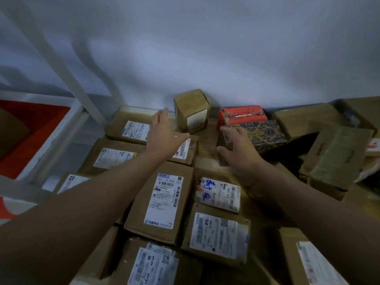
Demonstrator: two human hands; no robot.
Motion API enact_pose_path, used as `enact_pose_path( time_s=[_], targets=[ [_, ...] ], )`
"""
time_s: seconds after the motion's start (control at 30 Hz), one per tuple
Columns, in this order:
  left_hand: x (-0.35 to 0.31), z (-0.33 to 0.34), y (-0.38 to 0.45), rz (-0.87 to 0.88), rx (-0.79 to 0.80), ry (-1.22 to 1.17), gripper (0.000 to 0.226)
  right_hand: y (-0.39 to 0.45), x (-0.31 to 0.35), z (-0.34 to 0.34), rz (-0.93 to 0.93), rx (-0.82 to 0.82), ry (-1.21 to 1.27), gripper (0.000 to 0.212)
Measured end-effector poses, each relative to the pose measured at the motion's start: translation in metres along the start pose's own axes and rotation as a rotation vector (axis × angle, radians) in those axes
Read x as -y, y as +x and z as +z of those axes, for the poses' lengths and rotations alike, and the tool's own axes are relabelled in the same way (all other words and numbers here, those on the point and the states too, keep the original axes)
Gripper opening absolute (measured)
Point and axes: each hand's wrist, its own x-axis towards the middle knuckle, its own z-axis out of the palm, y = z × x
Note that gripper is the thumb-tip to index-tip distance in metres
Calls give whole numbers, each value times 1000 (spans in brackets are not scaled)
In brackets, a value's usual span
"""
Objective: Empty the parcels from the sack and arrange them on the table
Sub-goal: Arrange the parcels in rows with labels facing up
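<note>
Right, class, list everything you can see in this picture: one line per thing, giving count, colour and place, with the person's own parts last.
Flat labelled parcels: about ten, brown card with white labels, laid side by side across the table's left and centre.
Upright box: one, brown with a white label, at the back by the wall.
Red box: one, red, back centre-right.
Patterned box: one, blue and gold, in front of the red box.
Plain cartons: several, brown, heaped on the right.
Rack frame: one, white, left.
Wall: pale grey, behind.
Left hand: open, above the parcels.
Right hand: fingers curled round the patterned box's near corner.
</note>
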Motion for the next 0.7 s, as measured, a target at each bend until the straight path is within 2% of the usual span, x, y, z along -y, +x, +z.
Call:
enact_pose_path(
  time_s=[0.1,0.27,0.33,0.43,0.5,0.57,0.7],
  targets=[
    [0,11,46,10,27,70,114,13,-3,2,56,-22,9,57],
    [-6,36,97,32,156,139,122,36,-5,4,76,-119,-50,52],
    [-3,41,110,45,169,126,117,46,-1,8,77,-136,-51,50],
    [-1,38,119,76,90,44,97,59,9,14,93,-133,-15,51],
    [-2,30,118,61,44,-112,85,68,13,17,117,-154,15,53],
    [1,21,114,-31,57,-376,72,75,15,16,167,-194,133,56],
    [19,0,107,-476,167,-964,44,89,28,18,325,-191,498,82]
  ],
)
